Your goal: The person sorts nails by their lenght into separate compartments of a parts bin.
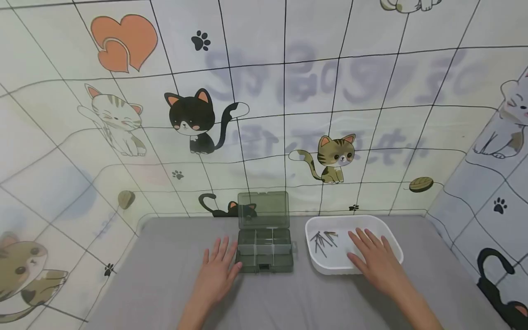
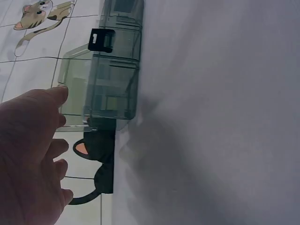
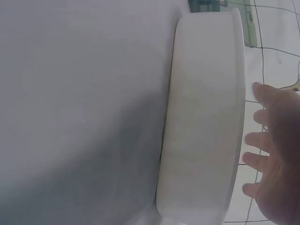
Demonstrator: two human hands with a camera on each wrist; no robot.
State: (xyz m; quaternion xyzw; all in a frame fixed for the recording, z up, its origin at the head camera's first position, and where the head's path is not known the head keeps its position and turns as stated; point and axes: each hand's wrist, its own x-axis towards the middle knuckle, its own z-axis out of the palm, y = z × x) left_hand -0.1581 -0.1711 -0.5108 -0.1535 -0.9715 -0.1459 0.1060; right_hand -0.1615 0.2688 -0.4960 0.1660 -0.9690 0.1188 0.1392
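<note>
A green see-through compartment box (image 1: 264, 262) stands on the grey surface with its lid (image 1: 263, 210) raised at the back. My left hand (image 1: 217, 270) is just left of it, fingers spread and straight, thumb near the box's front left corner. To the right sits a white oval tray (image 1: 336, 268) with several screws (image 1: 323, 240) lying loose in its left part. Over the tray's right side my right hand (image 1: 373, 259) hovers with spread fingers and holds nothing. In the right wrist view its fingers (image 3: 257, 139) show above the rim of the tray (image 3: 204, 112).
The grey cloth-covered surface (image 1: 173, 256) reaches back to a white curtain (image 1: 264, 91) with grid lines and cartoon cats, which also closes off both sides. A black latch (image 2: 101, 40) is on the box's front.
</note>
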